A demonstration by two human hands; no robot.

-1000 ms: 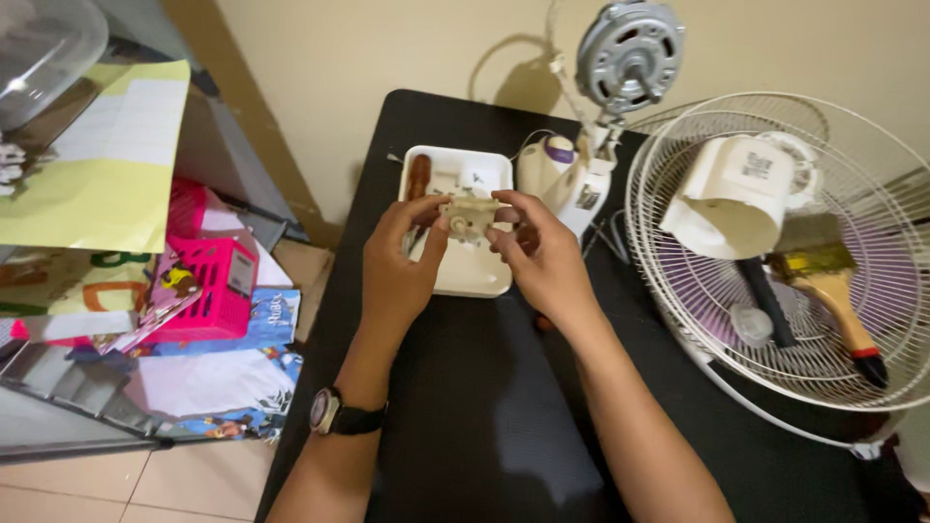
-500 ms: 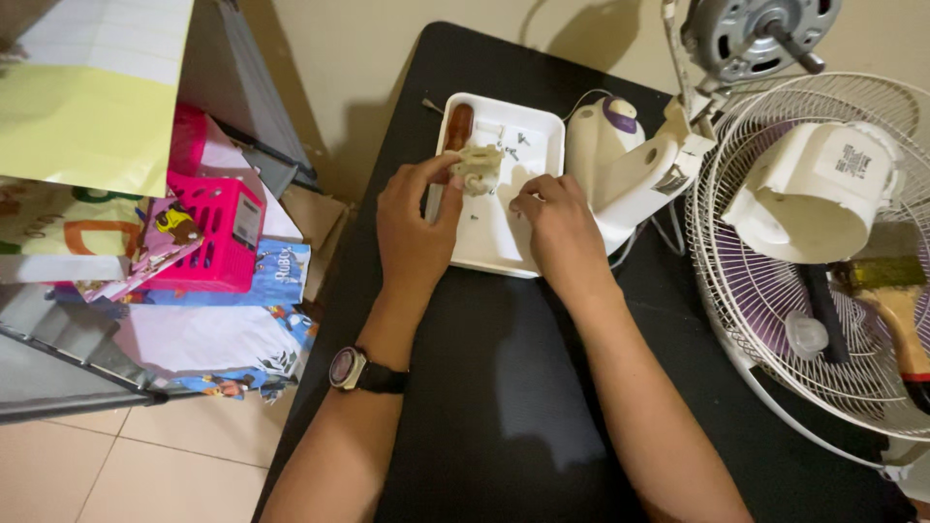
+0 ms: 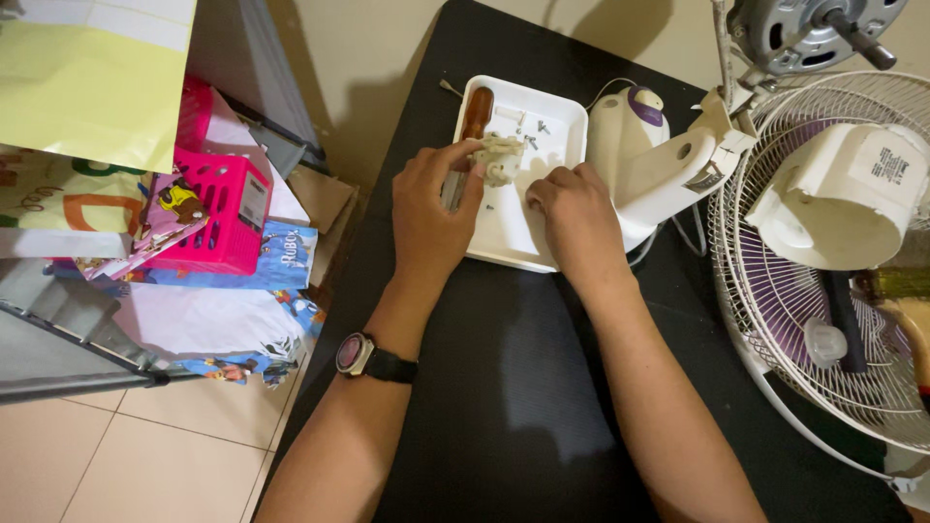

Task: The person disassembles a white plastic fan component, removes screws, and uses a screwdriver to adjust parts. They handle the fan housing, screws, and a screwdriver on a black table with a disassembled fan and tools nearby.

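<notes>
Left hand (image 3: 433, 208) pinching one cream switch part (image 3: 499, 157); right hand (image 3: 573, 218) curled, empty, over one white tray (image 3: 562, 111).

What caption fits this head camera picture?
Left hand holds a small cream part over a white tray; right hand reaches in.

Over the white tray (image 3: 513, 247) on the black counter (image 3: 504, 387), the left hand (image 3: 431, 208) pinches a small cream part (image 3: 499, 155); the right hand (image 3: 576, 218) rests fingertips in the tray, beside the fan base (image 3: 659, 165).
</notes>
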